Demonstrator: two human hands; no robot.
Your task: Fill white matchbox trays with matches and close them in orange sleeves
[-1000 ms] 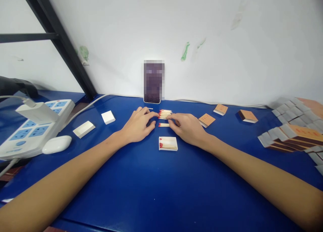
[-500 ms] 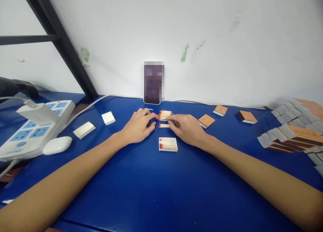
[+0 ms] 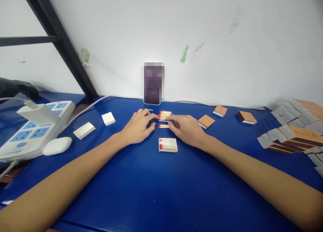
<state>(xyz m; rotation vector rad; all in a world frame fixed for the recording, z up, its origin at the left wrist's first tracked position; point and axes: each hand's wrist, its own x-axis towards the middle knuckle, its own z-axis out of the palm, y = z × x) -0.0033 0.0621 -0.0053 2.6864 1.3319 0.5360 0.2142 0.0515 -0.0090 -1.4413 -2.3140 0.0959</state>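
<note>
The left hand [image 3: 137,127], thumb and finger apart, is by the matches' [image 3: 165,113] red ends; the right hand [image 3: 188,128], also apart, is at their right; the tray [image 3: 171,140] lies nearer.

No legible text, red lettering [image 3: 207,119] on orange matchboxes [image 3: 220,110] too small

Glossy tabletop [image 3: 156,185], wooden matchsticks [image 3: 165,114], smooth plastic power strip [image 3: 40,139].

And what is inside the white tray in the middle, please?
Inside the white tray lie several red-headed matches, toward its near side. What may lie beneath them is covered and cannot be seen.
</note>
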